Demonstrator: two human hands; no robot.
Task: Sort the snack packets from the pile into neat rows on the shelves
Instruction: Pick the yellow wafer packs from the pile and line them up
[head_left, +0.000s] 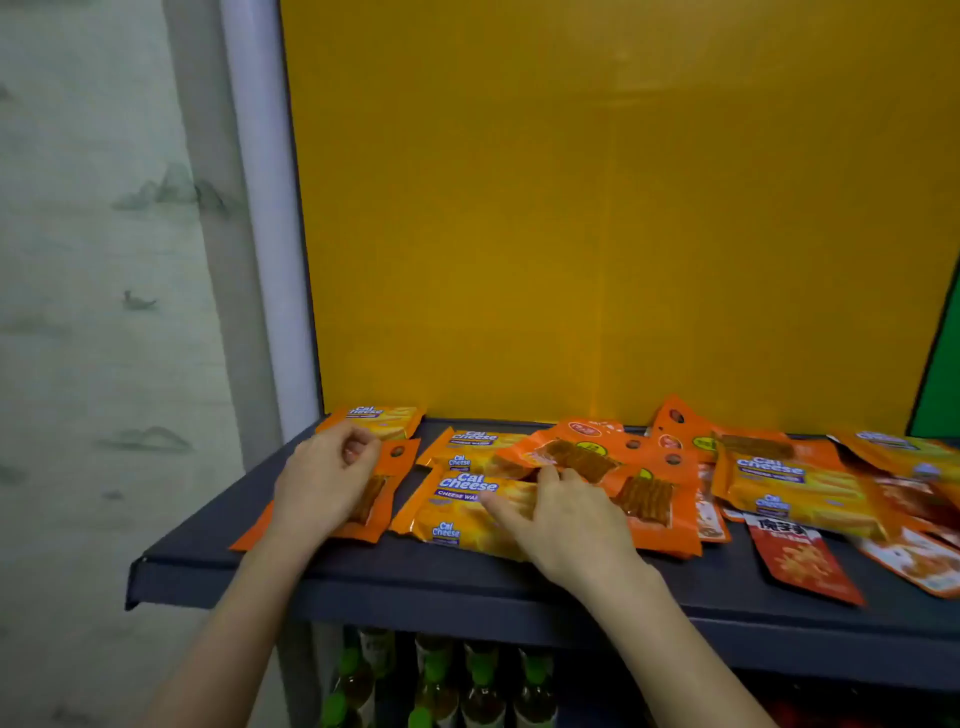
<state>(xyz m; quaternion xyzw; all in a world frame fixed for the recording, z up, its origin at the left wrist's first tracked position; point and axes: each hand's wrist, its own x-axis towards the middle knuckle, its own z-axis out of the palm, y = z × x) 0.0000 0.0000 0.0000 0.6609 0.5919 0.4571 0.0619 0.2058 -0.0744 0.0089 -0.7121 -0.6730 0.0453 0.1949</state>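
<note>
Snack packets lie in a loose pile on a dark shelf (218, 551). My left hand (322, 483) lies on an orange spicy-strip packet (387, 486) at the shelf's left end, its fingers curled round the packet's upper edge. My right hand (563, 522) rests in the middle of the pile. Its thumb lies on a yellow Cal Cheese wafer packet (457, 512), and its fingertips touch the lower edge of another orange strip packet (576, 457). More Cal Cheese packets (795, 488) and orange packets (649, 499) overlap to the right.
A yellow back panel (597, 234) closes the shelf behind, with a green panel (940, 395) at the right. A red packet (802, 564) lies near the front edge. Bottles with green caps (480, 675) stand on the shelf below. A painted wall (104, 312) is at left.
</note>
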